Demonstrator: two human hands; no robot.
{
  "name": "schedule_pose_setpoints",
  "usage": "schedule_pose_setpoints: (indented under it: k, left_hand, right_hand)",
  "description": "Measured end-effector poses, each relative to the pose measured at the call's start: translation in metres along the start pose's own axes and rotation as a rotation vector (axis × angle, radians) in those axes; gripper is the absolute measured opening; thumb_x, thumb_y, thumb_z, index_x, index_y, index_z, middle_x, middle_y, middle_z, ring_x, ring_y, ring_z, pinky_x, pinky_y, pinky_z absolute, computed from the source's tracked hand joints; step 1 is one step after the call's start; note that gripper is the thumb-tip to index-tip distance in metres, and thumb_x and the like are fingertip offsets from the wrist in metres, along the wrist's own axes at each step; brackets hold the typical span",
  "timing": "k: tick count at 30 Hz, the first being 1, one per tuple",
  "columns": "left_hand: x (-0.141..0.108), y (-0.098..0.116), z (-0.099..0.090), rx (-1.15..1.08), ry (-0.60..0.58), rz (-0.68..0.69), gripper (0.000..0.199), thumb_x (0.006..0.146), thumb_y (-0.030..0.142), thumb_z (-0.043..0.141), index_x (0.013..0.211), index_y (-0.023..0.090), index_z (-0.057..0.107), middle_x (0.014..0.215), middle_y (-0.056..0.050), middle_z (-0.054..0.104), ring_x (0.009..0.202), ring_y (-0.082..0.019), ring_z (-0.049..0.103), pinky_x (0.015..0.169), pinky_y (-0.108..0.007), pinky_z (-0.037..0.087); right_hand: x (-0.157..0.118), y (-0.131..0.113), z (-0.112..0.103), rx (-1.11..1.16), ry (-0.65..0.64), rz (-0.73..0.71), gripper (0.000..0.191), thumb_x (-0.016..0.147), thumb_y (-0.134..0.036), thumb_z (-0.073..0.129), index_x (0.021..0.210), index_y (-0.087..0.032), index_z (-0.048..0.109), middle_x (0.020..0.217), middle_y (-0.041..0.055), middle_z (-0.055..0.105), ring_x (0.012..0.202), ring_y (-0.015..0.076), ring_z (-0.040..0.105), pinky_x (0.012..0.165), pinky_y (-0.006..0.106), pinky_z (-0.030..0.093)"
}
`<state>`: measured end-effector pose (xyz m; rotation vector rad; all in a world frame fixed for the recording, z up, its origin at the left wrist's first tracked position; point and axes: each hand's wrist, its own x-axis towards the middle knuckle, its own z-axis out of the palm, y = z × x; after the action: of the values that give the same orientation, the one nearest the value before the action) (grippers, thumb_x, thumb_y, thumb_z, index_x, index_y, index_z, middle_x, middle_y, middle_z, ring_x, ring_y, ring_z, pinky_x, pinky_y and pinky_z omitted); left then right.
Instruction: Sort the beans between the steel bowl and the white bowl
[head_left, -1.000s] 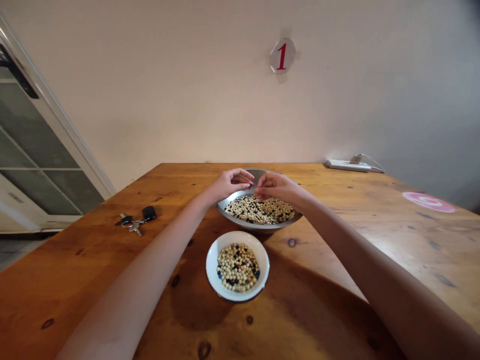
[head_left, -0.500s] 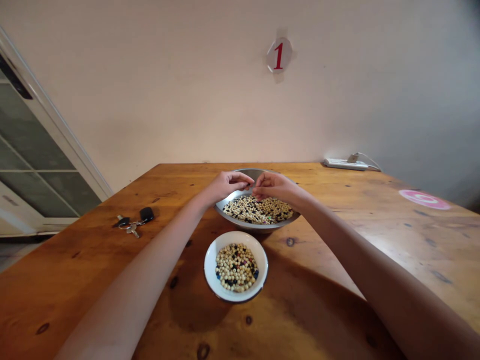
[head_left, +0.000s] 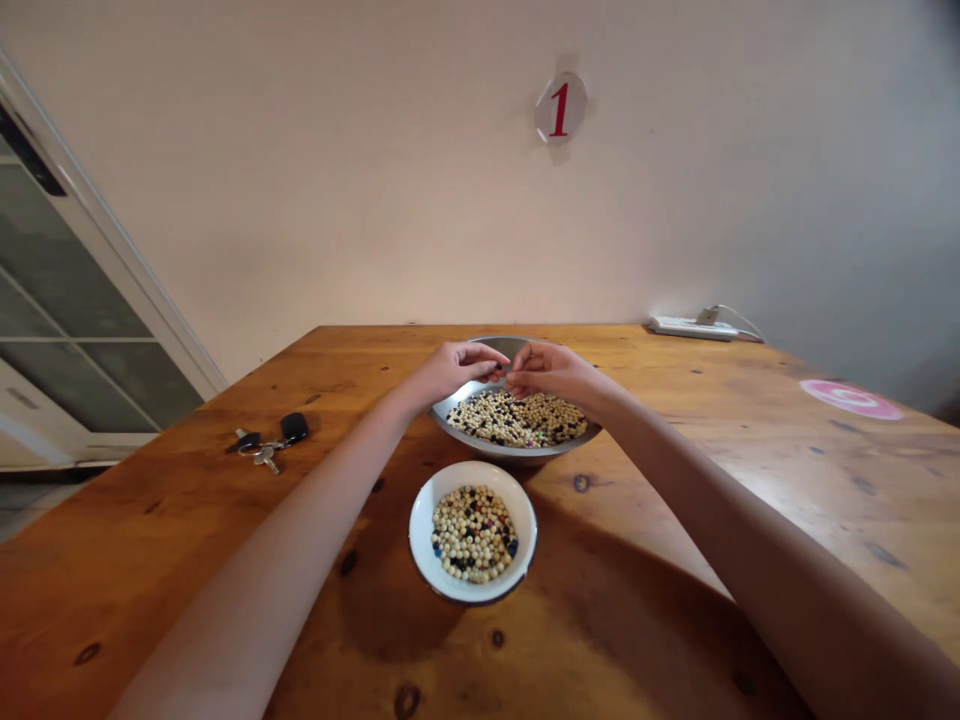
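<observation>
With left hand [head_left: 453, 370] and right hand [head_left: 556, 372] narrowed above basin [head_left: 517, 455], cannot tell if gripping. See pale, black beads [head_left: 487, 415] there and in bowl [head_left: 474, 474].

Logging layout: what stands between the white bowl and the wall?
The metal bowl of beads, with the left hand and right hand above it, in the head view.

We look across a wooden table [head_left: 172, 530], its brown surface dotted with dark knots [head_left: 581, 483]. Near the middle stands a white bowl [head_left: 526, 520] with a dark edge; just beyond it, we see a wide metal bowl [head_left: 517, 456]. At left lies a bunch of keys [head_left: 265, 457] with a black fob [head_left: 294, 428]. Toward the far edge at right rests a white power strip [head_left: 690, 328], and nearer us, a round pink sticker [head_left: 851, 399] bearing a white mark.
</observation>
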<state>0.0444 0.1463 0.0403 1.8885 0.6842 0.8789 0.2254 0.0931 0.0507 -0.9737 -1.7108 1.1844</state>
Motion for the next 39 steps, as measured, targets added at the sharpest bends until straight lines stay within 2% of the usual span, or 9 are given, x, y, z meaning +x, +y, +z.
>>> schedule_pose_setpoints:
  k: [10, 16, 25, 28, 32, 34, 36, 39]
  left_hand:
    - [-0.003, 0.007, 0.005, 0.023, -0.009, 0.016, 0.018, 0.069, 0.020, 0.062, 0.086, 0.015, 0.062, 0.084, -0.005, 0.064, 0.076, -0.013, 0.059, 0.076, -0.029, 0.044]
    - [-0.004, 0.009, 0.004, 0.112, 0.006, 0.028, 0.014, 0.067, 0.025, 0.063, 0.075, 0.014, 0.060, 0.072, -0.002, 0.060, 0.069, -0.011, 0.054, 0.069, -0.026, 0.040]
    - [-0.002, 0.009, 0.005, 0.076, 0.042, 0.066, 0.013, 0.068, 0.026, 0.062, 0.069, 0.013, 0.058, 0.066, 0.001, 0.054, 0.064, -0.010, 0.049, 0.066, -0.025, 0.037]
    - [-0.002, 0.009, 0.003, -0.042, 0.152, 0.063, 0.015, 0.067, 0.028, 0.063, 0.069, 0.014, 0.057, 0.065, 0.001, 0.054, 0.063, -0.009, 0.048, 0.065, -0.023, 0.037]
    - [0.000, 0.006, -0.007, -0.326, 0.460, 0.045, 0.015, 0.069, 0.031, 0.062, 0.071, 0.018, 0.055, 0.072, 0.001, 0.056, 0.066, -0.008, 0.051, 0.061, -0.020, 0.038]
    - [0.001, 0.003, -0.011, -0.395, 0.571, 0.031, 0.014, 0.069, 0.031, 0.061, 0.072, 0.019, 0.054, 0.075, 0.001, 0.058, 0.068, -0.009, 0.052, 0.059, -0.019, 0.038]
    - [0.003, 0.001, -0.012, -0.418, 0.623, 0.013, 0.013, 0.070, 0.030, 0.060, 0.073, 0.019, 0.054, 0.077, 0.000, 0.059, 0.070, -0.009, 0.054, 0.059, -0.020, 0.039]
    - [0.004, 0.001, -0.008, -0.446, 0.600, 0.015, 0.013, 0.069, 0.029, 0.060, 0.076, 0.019, 0.055, 0.078, 0.000, 0.060, 0.071, -0.009, 0.055, 0.063, -0.020, 0.041]
  right_hand:
    - [0.003, 0.005, -0.002, -0.009, -0.026, -0.018, 0.019, 0.069, -0.029, 0.065, 0.072, -0.019, 0.050, 0.073, 0.0014, 0.063, 0.065, 0.0103, 0.059, 0.070, 0.029, 0.049]
    - [0.006, 0.010, -0.005, 0.016, -0.035, -0.019, 0.019, 0.069, -0.028, 0.065, 0.078, -0.020, 0.051, 0.071, 0.0002, 0.063, 0.066, 0.0112, 0.060, 0.069, 0.028, 0.049]
    - [0.006, 0.007, -0.006, -0.003, -0.042, -0.022, 0.009, 0.072, -0.026, 0.063, 0.075, -0.018, 0.058, 0.073, 0.0004, 0.061, 0.066, 0.0089, 0.058, 0.070, 0.025, 0.049]
    - [0.004, 0.005, -0.005, 0.003, -0.045, -0.022, 0.010, 0.072, -0.027, 0.062, 0.075, -0.018, 0.059, 0.072, 0.0004, 0.060, 0.066, 0.0087, 0.058, 0.069, 0.024, 0.048]
    - [0.002, 0.001, -0.004, -0.014, -0.092, -0.010, 0.011, 0.071, -0.026, 0.063, 0.075, -0.018, 0.058, 0.070, 0.0002, 0.060, 0.063, 0.0086, 0.056, 0.066, 0.024, 0.048]
    - [-0.001, -0.006, -0.002, -0.045, -0.157, -0.013, 0.011, 0.071, -0.027, 0.062, 0.075, -0.018, 0.058, 0.069, 0.0001, 0.060, 0.060, 0.0086, 0.055, 0.062, 0.024, 0.047]
    - [-0.006, -0.017, 0.003, -0.101, -0.244, -0.038, 0.011, 0.072, -0.028, 0.062, 0.076, -0.018, 0.058, 0.069, -0.0002, 0.060, 0.058, 0.0085, 0.054, 0.059, 0.023, 0.046]
    - [-0.017, -0.039, 0.015, -0.257, -0.439, -0.068, 0.012, 0.072, -0.028, 0.061, 0.080, -0.020, 0.061, 0.068, -0.0015, 0.060, 0.058, 0.0088, 0.055, 0.056, 0.022, 0.046]
